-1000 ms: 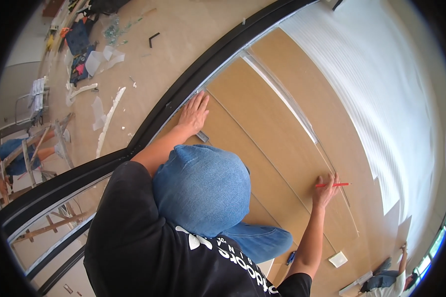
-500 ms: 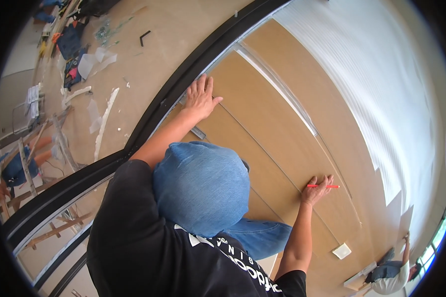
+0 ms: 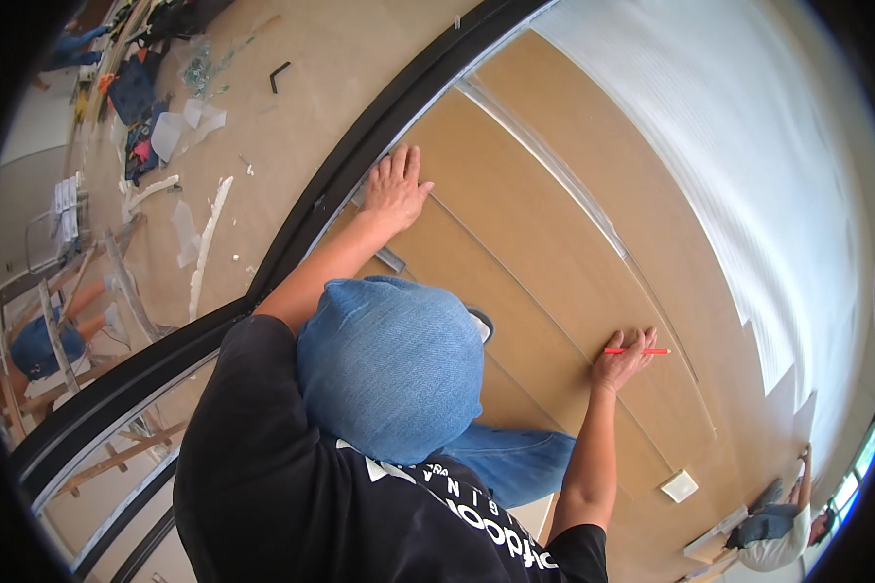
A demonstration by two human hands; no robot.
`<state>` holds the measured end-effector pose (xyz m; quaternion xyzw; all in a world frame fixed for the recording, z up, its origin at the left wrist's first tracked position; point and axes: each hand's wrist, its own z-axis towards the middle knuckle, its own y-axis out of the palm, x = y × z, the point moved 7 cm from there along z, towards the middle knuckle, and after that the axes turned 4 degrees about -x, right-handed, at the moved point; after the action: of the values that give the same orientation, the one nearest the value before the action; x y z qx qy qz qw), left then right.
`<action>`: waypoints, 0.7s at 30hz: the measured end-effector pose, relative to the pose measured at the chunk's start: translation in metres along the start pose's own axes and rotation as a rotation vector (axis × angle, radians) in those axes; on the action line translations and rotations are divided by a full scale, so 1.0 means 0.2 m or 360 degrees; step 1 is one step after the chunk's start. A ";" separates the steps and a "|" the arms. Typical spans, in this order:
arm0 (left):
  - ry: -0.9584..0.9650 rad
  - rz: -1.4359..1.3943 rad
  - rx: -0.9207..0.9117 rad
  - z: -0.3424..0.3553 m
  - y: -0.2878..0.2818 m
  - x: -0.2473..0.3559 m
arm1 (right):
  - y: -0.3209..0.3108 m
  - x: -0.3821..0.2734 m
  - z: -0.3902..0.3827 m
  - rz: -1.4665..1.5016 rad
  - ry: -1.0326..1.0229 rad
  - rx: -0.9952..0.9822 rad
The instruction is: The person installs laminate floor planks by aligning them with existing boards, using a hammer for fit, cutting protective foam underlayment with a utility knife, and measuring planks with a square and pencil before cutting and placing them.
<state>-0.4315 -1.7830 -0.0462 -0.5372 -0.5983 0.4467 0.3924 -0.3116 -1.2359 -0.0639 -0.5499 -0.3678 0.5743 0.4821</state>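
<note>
Left hand (image 3: 396, 187) pressed flat, fingers spread, on the brown board (image 3: 515, 243) beside the black frame (image 3: 360, 146); right hand (image 3: 620, 360) grips a red pencil (image 3: 638, 351) against the board, marking apparently unfinished.

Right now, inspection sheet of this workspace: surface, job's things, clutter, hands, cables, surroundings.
Surface: brown board sheet lying flat, long thin lines running across it.
Job's things: red pencil; small metal piece beside the left wrist.
Clutter: white scraps, bags and tools on the floor; white square on the board.
Hands: left hand flat on the board, open; right hand grips the pencil.
Cables: nothing seen.
Surroundings: black curved frame, white sheet, wooden ladder, other people at far left and lower right.
</note>
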 end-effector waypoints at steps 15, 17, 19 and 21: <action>0.0332 -0.0088 -0.0009 0.13 0.13 0.17 | -0.03 0.01 0.02 0.0031 0.0009 0.0020; 0.0341 -0.0089 0.0014 0.18 0.13 0.17 | -0.02 0.01 0.04 0.0062 -0.0036 0.0065; 0.0357 -0.0097 0.0033 0.20 0.14 0.20 | -0.01 0.04 0.05 0.0083 -0.0017 0.0073; 0.0345 -0.0102 0.0109 0.21 0.12 0.20 | 0.00 0.04 0.05 0.0052 -0.0027 0.0066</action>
<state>-0.4681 -1.7473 -0.0824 -0.5493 -0.5535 0.3934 0.4870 -0.3213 -1.2277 -0.0638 -0.5409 -0.3509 0.5943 0.4807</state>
